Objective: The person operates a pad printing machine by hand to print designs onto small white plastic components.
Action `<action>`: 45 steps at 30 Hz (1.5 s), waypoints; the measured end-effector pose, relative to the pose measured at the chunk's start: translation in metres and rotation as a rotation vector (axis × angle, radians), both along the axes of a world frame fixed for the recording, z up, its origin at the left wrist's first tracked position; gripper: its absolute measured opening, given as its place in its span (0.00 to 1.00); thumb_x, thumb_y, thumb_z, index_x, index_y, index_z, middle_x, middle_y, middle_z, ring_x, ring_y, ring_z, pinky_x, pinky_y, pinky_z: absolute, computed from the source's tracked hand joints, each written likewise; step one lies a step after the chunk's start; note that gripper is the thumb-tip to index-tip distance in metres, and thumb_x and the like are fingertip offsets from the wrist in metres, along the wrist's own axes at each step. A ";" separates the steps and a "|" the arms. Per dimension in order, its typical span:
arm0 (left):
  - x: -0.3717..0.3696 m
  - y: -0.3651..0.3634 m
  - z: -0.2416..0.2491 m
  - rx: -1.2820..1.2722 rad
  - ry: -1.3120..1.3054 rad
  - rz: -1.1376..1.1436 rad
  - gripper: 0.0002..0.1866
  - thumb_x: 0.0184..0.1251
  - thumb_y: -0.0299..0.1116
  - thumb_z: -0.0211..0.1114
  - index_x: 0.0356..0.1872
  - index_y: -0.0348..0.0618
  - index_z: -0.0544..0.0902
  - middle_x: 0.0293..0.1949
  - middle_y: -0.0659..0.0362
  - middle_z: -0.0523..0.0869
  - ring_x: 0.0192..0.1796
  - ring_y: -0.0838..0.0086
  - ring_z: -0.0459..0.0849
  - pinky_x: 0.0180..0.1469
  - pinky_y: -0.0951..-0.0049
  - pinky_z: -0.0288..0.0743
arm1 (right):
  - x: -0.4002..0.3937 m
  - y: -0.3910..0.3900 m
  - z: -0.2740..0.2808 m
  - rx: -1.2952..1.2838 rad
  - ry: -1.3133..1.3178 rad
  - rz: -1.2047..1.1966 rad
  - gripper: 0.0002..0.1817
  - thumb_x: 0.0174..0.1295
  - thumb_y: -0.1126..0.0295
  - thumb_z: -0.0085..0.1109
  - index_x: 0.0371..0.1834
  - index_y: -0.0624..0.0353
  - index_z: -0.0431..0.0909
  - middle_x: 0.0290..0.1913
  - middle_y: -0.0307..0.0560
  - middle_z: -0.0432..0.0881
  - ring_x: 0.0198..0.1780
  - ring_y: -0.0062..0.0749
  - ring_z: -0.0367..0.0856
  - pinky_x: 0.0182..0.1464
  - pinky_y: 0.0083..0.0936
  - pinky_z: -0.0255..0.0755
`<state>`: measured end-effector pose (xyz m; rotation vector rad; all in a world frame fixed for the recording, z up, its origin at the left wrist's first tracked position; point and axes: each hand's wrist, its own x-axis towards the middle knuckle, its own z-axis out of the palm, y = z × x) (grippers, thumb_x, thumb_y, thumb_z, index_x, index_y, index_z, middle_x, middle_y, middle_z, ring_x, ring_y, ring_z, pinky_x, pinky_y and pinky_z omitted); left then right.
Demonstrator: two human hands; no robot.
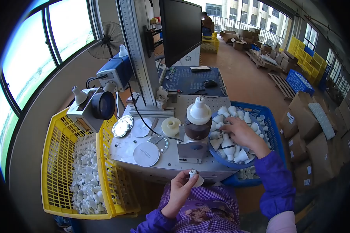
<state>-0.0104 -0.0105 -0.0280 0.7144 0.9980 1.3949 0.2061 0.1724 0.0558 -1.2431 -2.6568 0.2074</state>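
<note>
Left hand point(179, 189): fingers closed on one white bulb point(197, 180), before the near edge of the tabletop point(119, 150). Right hand point(240, 134): fingers lowered among loose bulbs point(228, 149) in a blue basin point(221, 163); grip cannot be told. Left of right hand: white capped piece point(198, 113), upright on a dark cylinder point(198, 130). Well left of left hand: yellow crate point(105, 186), small white parts point(87, 192) inside.

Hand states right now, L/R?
Left hand: closed, holding a white light bulb.
Right hand: among white bulbs in the basin; grip can't be told.
</note>
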 end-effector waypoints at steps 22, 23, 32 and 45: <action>0.009 -0.014 -0.008 -0.024 -0.078 -0.079 0.08 0.65 0.27 0.64 0.43 0.37 0.79 0.39 0.62 0.83 0.41 0.82 0.80 0.45 0.81 0.74 | -0.001 0.001 0.006 0.178 -0.038 -0.141 0.17 0.45 0.80 0.59 0.41 0.59 0.79 0.45 0.53 0.75 0.46 0.53 0.77 0.51 0.38 0.71; 0.009 -0.014 -0.008 -0.030 -0.091 -0.074 0.08 0.65 0.27 0.64 0.43 0.37 0.79 0.38 0.62 0.83 0.40 0.82 0.81 0.45 0.81 0.74 | 0.002 -0.001 0.010 0.134 0.119 -0.126 0.17 0.45 0.79 0.61 0.42 0.60 0.79 0.46 0.54 0.76 0.48 0.51 0.77 0.52 0.36 0.71; 0.009 -0.016 0.006 -0.008 -0.073 -0.068 0.08 0.64 0.27 0.66 0.41 0.37 0.79 0.37 0.63 0.83 0.39 0.83 0.79 0.43 0.82 0.74 | 0.005 -0.015 0.011 -0.249 0.607 -0.210 0.17 0.58 0.80 0.62 0.51 0.66 0.75 0.43 0.37 0.80 0.41 0.15 0.77 0.44 0.14 0.72; -0.029 0.112 0.135 0.571 1.015 0.463 0.20 0.52 0.33 0.74 0.47 0.39 0.84 0.43 0.53 0.76 0.39 0.71 0.78 0.43 0.73 0.72 | -0.029 -0.029 0.032 -0.224 1.079 -0.213 0.15 0.55 0.70 0.69 0.43 0.67 0.81 0.36 0.40 0.81 0.35 0.17 0.77 0.37 0.15 0.71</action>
